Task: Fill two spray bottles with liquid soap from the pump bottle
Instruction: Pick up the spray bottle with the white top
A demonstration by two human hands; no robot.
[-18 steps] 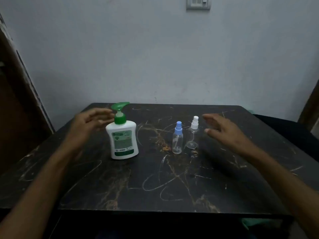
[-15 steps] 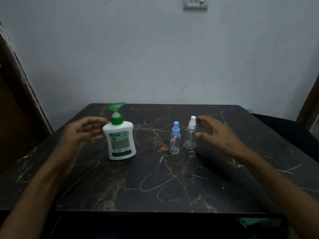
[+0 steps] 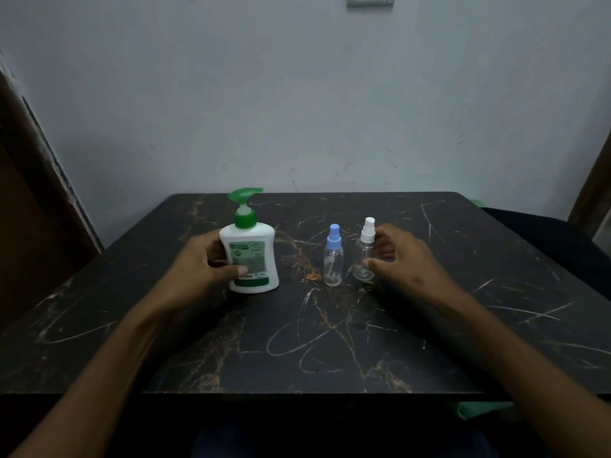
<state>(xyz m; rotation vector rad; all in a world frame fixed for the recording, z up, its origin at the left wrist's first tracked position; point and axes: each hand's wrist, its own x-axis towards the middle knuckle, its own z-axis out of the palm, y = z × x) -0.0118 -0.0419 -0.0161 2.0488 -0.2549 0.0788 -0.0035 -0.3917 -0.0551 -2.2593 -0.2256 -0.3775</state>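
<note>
Left hand (image 3: 201, 269) grips the pump bottle (image 3: 250, 259); right hand (image 3: 401, 259) pinches the white-capped sprayer (image 3: 364, 256). Filling hasn't begun. Next, I judge: unscrew that cap.

I am seeing the near half of the table (image 3: 330, 352) lying open, from its front edge up to the bottles. Toward the far edge, the pump bottle (image 3: 253, 259) is standing left of centre with my left hand (image 3: 198, 269) wrapped around it. The blue-capped spray bottle (image 3: 333, 259) and white-capped spray bottle (image 3: 364, 252) are standing just beside each other at centre, my right hand (image 3: 403, 259) closing off their right side, leaving a passable gap between pump bottle and blue-capped bottle.
</note>
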